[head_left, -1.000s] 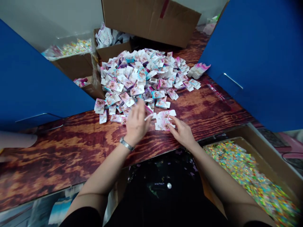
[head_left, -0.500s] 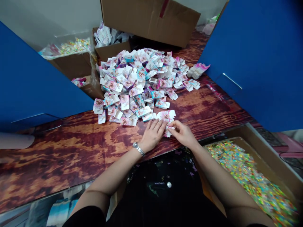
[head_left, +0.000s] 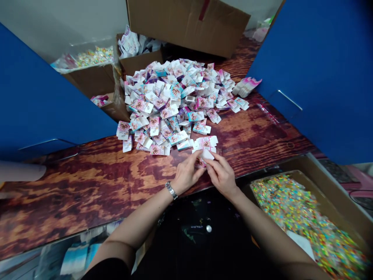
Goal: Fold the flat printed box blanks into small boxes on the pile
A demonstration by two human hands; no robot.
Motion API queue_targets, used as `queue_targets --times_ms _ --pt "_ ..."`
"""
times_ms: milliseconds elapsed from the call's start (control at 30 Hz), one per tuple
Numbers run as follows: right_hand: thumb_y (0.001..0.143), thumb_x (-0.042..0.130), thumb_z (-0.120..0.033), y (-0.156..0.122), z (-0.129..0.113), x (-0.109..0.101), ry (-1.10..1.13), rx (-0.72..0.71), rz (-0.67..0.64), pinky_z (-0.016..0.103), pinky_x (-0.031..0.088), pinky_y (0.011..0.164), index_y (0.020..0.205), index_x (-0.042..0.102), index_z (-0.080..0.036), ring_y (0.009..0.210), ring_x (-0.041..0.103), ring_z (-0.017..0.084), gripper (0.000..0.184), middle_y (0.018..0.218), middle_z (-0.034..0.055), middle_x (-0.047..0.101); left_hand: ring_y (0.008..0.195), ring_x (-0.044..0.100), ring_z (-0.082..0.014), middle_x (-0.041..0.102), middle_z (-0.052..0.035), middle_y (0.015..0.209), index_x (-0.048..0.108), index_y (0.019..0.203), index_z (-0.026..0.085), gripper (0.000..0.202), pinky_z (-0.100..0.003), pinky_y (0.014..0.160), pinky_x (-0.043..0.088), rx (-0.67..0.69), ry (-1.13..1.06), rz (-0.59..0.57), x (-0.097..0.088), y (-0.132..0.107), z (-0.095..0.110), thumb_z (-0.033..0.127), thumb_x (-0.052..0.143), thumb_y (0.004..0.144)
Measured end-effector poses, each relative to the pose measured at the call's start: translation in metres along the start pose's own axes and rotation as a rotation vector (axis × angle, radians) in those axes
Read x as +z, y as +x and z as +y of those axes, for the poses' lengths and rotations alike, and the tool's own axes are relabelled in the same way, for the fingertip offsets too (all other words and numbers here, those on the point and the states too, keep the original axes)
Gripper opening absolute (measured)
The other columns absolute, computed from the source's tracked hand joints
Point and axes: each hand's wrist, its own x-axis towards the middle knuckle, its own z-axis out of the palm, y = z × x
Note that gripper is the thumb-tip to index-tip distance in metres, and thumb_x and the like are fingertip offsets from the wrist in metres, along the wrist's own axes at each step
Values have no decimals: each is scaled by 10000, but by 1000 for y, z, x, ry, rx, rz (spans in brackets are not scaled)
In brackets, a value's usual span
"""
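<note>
A white card (head_left: pixel 206 155) sits pinched between both hands, just above the table's near edge, its corner tucked into the fingers and partly hidden, so its exact fold cannot be told. The left hand (head_left: pixel 189 174), a metal watch (head_left: pixel 171 190) on its wrist, curls closed around the card's left side. The right hand (head_left: pixel 221 175) bends its fingertips down onto the card from the other side, gripping it too. Directly ahead of the fingers, almost touching them, lies a small stack of cards (head_left: pixel 205 143), and past that spreads a big heap of printed cards (head_left: pixel 171 101), its ragged near edge close to the left hand's knuckles. Open wood-grain table (head_left: pixel 87 182) stretches away left of the left hand, with a narrower bare strip right of the right hand, ending at a blue panel (head_left: pixel 317 66); another blue panel (head_left: pixel 49 105) closes off the far left. Below and right of the right forearm, off the table's edge, a cardboard tray (head_left: pixel 329 182) holds a mass of colorful small pieces (head_left: pixel 303 217). Beyond the heap stand cardboard boxes (head_left: pixel 186 23), one holding more cards (head_left: pixel 128 44).
</note>
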Motion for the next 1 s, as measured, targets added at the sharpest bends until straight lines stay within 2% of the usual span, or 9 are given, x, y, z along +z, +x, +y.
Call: queue_targets --times_ms 67,133,267,400,500,600,767,900,1000 --pt "924 501 -235 0 -4 0 56 35 -52 402 486 978 1100 658 -222 1142 586 242 237 1236 115 596 942 642 -176 619 -77 1162 364 1344 226 508 -297 813 518 43 -11 2 -1 0 1 270 567 880" --pt "926 506 -270 1 -7 -3 155 130 -86 381 508 934 1126 639 -234 1093 607 230 243 1200 93 615 939 637 -176 628 -76 1124 416 1274 212 422 -300 811 518 79 -11 8 -1 0 -1 267 564 883" --pt "944 481 -360 9 -10 -6 395 401 -6 333 534 826 1194 575 -244 933 642 192 292 1088 55 662 902 634 -176 643 -65 1034 443 1209 206 336 -295 770 521 137 30 -36 -1 0 -3 290 548 901" --pt "887 582 -390 19 -7 -4 591 538 -50 305 535 775 974 661 -222 841 650 180 205 926 24 695 862 651 -185 645 -77 1029 391 1269 199 404 -298 742 529 132 104 -26 -1 -1 2 284 531 899" --pt "829 660 -374 22 -7 -2 635 578 -60 310 547 774 954 672 -209 829 666 184 207 904 24 712 830 667 -209 655 -102 1015 319 1344 161 542 -313 702 540 76 157 -14 -1 -2 5 322 547 880" --pt "841 642 -354 22 -11 -4 471 527 -56 311 548 755 947 692 -201 820 671 186 192 915 37 719 904 670 -228 652 -137 1085 284 1388 139 585 -330 741 549 91 193 -7 0 -3 5 333 529 893" --pt "883 573 -219 21 -21 -9 124 288 -40 304 540 795 975 705 -219 878 666 178 161 953 36 700 1023 640 -217 631 -140 1174 248 1433 144 571 -325 837 540 147 224 9 2 -3 4 320 469 936" --pt "916 480 -117 15 -24 -5 -25 35 -7 337 520 932 1175 630 -206 1015 650 188 313 1095 67 692 973 639 -226 643 -135 1111 195 1462 122 604 -330 802 549 125 305 -13 -2 -1 9 312 441 944" --pt "906 466 -63 7 -23 1 -148 -128 28 351 521 957 1338 506 -171 1062 642 200 447 1165 100 675 937 637 -237 643 -140 1077 168 1470 104 611 -338 765 556 111 356 -35 -5 0 13 318 409 951"
